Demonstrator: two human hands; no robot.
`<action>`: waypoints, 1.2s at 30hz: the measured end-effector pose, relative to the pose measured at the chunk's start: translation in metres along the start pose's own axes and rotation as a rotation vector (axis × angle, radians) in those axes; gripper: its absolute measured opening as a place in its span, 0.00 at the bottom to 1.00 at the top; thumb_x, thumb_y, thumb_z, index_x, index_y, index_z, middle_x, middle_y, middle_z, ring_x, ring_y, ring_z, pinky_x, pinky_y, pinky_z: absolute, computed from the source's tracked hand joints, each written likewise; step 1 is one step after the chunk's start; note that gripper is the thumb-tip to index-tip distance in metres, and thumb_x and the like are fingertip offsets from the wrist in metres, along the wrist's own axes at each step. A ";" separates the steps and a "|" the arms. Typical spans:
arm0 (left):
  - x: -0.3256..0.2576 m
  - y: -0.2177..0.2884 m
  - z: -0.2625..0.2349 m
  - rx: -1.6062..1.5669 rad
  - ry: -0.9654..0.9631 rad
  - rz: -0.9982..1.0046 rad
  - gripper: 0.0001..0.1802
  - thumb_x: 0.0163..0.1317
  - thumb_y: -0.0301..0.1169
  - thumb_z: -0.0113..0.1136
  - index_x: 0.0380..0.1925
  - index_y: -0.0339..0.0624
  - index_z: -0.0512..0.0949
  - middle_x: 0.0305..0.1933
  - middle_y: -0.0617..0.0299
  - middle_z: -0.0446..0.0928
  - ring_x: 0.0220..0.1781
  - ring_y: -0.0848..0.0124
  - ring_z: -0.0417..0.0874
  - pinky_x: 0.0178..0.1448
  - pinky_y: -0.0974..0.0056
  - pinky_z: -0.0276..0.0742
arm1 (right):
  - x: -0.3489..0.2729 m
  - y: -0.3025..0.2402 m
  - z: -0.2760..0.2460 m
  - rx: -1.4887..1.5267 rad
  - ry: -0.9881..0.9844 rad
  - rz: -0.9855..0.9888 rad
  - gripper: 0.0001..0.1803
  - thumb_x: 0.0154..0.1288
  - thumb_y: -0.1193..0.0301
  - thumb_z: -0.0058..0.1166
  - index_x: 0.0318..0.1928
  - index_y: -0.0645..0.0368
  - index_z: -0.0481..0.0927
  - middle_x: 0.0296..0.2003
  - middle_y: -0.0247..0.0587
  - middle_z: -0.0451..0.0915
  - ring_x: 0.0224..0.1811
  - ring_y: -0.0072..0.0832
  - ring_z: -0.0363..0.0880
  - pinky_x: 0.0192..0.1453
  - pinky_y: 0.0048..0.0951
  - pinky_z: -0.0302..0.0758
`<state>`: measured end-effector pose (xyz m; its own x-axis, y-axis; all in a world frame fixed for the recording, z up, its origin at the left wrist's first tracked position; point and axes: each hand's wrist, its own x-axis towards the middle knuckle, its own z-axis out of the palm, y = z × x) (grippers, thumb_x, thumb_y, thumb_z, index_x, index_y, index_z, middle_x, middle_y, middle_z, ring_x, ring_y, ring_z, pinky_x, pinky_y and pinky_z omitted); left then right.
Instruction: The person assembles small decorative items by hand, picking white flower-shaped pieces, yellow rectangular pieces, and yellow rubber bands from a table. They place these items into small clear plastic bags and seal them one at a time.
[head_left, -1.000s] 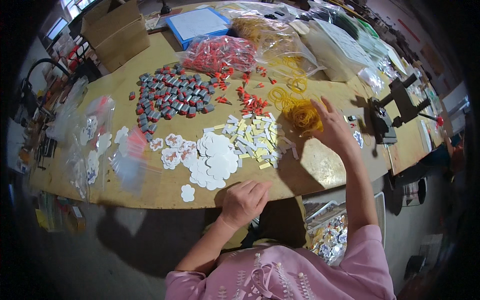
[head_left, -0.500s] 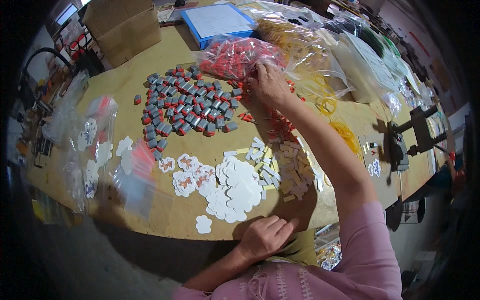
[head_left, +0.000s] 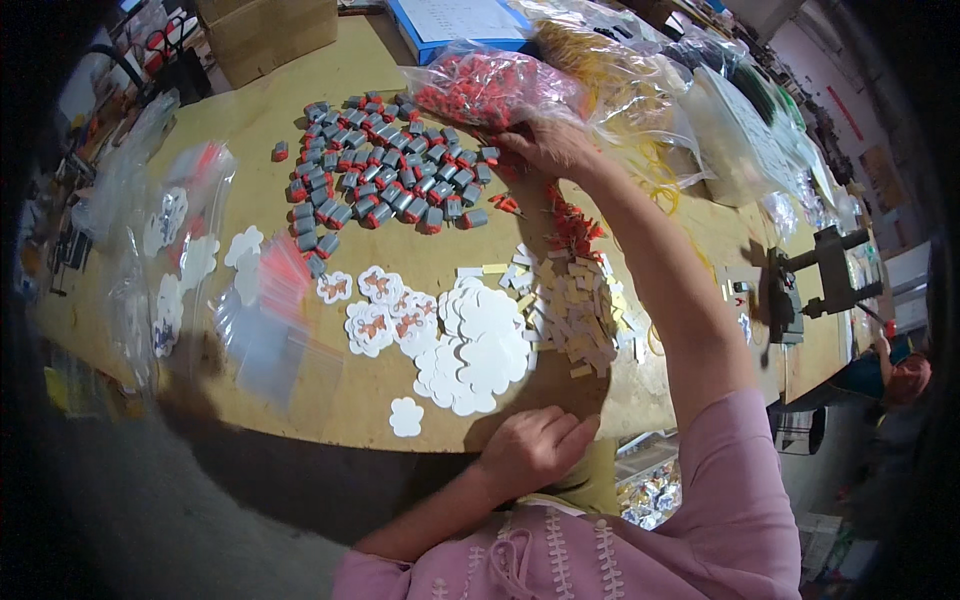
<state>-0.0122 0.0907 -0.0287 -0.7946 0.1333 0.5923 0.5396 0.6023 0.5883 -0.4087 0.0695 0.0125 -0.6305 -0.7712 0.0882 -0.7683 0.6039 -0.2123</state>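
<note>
My right hand (head_left: 553,146) reaches far across the table to the near edge of a clear plastic bag (head_left: 490,88) full of small red pieces. Its fingers are bent downward and drawn together there; whatever is between them is hidden. Loose red pieces (head_left: 572,225) trail on the table below that wrist. My left hand (head_left: 537,443) rests closed at the table's front edge, its curled fingers turned down, with nothing visible in it. Just beyond it lie a heap of white flower-shaped cards (head_left: 472,345) and a pile of small white and yellow strips (head_left: 570,315).
Many grey-and-red cylindrical parts (head_left: 385,165) spread left of the bag. Bear-printed cards (head_left: 370,325) and clear plastic sleeves (head_left: 270,340) lie nearer left. A blue folder (head_left: 455,28), a cardboard box (head_left: 270,38) and a bag of yellow bands (head_left: 605,75) stand behind. A dark clamp-like device (head_left: 815,280) sits right.
The view has shifted slightly, so the tabletop appears higher. My right hand has moved a little toward the bag's lower edge, its fingers lower. My left hand stays at the table edge.
</note>
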 end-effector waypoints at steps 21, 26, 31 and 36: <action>0.006 0.002 0.008 0.113 0.141 0.049 0.13 0.60 0.25 0.72 0.45 0.42 0.87 0.30 0.60 0.82 0.31 0.60 0.86 0.34 0.57 0.84 | -0.153 -0.018 0.006 0.133 0.176 -0.182 0.29 0.83 0.51 0.51 0.75 0.51 0.75 0.76 0.51 0.71 0.80 0.54 0.65 0.84 0.51 0.63; 0.000 0.002 0.004 0.057 0.164 0.050 0.11 0.60 0.24 0.72 0.44 0.42 0.86 0.30 0.60 0.82 0.31 0.60 0.86 0.35 0.57 0.85 | -0.214 -0.065 -0.022 0.310 0.513 -0.179 0.19 0.76 0.74 0.61 0.64 0.57 0.83 0.65 0.51 0.81 0.70 0.51 0.78 0.73 0.45 0.75; -0.018 0.018 -0.027 -0.008 0.317 0.000 0.11 0.59 0.20 0.74 0.41 0.43 0.87 0.32 0.61 0.85 0.32 0.61 0.88 0.36 0.59 0.84 | -0.329 -0.116 -0.020 0.254 0.509 -0.153 0.18 0.67 0.83 0.62 0.57 0.60 0.85 0.56 0.51 0.85 0.58 0.49 0.84 0.62 0.45 0.80; -0.066 0.003 -0.098 0.410 0.388 -0.290 0.11 0.63 0.25 0.73 0.45 0.43 0.86 0.39 0.57 0.86 0.40 0.55 0.85 0.46 0.54 0.81 | -0.410 -0.150 0.010 0.318 0.411 -0.244 0.18 0.59 0.84 0.65 0.50 0.61 0.85 0.47 0.45 0.86 0.49 0.46 0.86 0.57 0.47 0.80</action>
<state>0.0689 0.0061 -0.0122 -0.6922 -0.3291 0.6423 0.1058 0.8341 0.5414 -0.0337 0.2935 -0.0013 -0.4790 -0.7003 0.5294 -0.8660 0.2784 -0.4153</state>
